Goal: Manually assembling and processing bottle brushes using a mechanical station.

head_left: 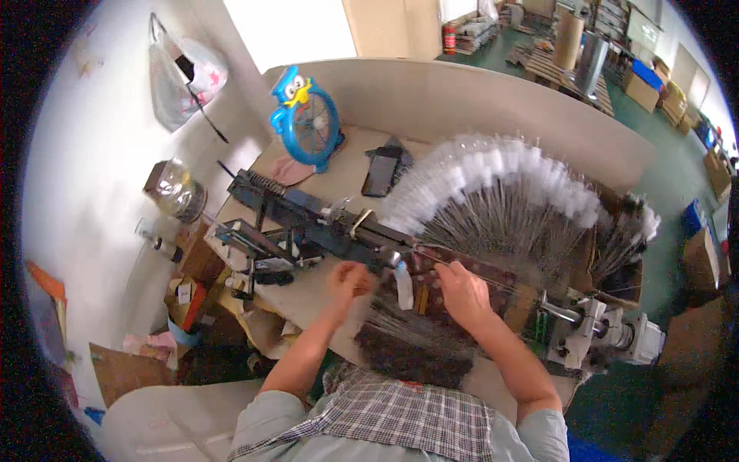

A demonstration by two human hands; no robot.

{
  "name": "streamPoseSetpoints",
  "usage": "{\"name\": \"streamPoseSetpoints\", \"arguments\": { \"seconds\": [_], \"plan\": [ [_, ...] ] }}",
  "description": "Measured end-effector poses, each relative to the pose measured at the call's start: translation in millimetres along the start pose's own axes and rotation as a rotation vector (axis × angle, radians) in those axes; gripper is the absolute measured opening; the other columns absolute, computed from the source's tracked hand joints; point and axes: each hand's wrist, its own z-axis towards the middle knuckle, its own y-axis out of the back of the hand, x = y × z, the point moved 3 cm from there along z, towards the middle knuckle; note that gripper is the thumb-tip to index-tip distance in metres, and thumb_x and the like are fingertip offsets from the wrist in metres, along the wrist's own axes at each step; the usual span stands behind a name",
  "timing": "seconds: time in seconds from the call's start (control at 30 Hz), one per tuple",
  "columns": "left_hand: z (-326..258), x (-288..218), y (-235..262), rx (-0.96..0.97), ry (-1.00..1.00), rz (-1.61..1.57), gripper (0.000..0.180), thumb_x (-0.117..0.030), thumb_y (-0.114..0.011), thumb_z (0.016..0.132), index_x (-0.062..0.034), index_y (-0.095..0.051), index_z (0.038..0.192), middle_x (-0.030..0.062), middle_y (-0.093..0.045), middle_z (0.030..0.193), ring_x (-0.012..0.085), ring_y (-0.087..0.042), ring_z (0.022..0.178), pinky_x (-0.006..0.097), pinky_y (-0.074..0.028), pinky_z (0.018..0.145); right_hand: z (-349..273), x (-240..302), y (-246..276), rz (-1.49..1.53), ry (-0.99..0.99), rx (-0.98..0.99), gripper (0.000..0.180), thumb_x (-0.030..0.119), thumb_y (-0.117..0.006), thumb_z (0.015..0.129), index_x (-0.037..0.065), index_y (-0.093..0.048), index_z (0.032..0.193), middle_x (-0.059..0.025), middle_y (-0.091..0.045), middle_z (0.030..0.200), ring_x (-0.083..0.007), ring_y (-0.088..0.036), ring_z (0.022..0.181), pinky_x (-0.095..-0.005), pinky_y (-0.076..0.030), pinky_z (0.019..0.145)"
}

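My right hand [462, 292] is closed in a pinch on a thin metal wire [433, 259] beside the long dark bench machine [331, 235]. My left hand [350, 283] is curled close to the machine's near side; motion smears its fingers, so what they hold, if anything, is unclear. Between my hands stands a small white bottle [404, 289] with a bluish tip. Below it lies a bundle of thin wire stems with dark bristles [416, 354]. Beyond my right hand, many wire-stemmed brushes with white bristles [500, 173] are spread in a fan-shaped pile.
A blue cartoon-bird desk fan [314, 127] and a dark phone-like slab [381, 173] sit at the back. A metal motor-like unit [596, 331] is at the right end. A low panel [462, 88] borders the table. Boxes [196, 300] stand at the left.
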Motion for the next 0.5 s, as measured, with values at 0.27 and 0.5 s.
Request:
{"name": "streamPoseSetpoints", "arguments": {
  "seconds": [0.27, 0.5],
  "plan": [
    [19.6, 28.3, 114.6, -0.236, 0.283, -0.61, 0.032, -0.036, -0.064, 0.081, -0.0065, -0.056, 0.089, -0.001, -0.051, 0.07, 0.0129, -0.049, 0.061, 0.029, -0.04, 0.055, 3.3, 21.6, -20.9, -0.08, -0.056, 0.061, 0.027, 0.028, -0.066, 0.072, 0.008, -0.056, 0.088, -0.0088, -0.055, 0.087, -0.0288, -0.061, 0.077, -0.0412, -0.051, 0.061],
    [25.0, 39.4, 121.7, -0.264, 0.338, -0.679, 0.021, -0.028, -0.065, 0.082, -0.0076, -0.059, 0.084, -0.0007, -0.054, 0.072, 0.0125, -0.05, 0.064, 0.027, -0.042, 0.058, -2.8, 27.7, -33.3, -0.055, 0.01, 0.157, 0.019, 0.021, -0.059, 0.076, 0.008, -0.057, 0.089, -0.0088, -0.054, 0.086, -0.029, -0.061, 0.077, -0.0421, -0.052, 0.063]
  ]
}}
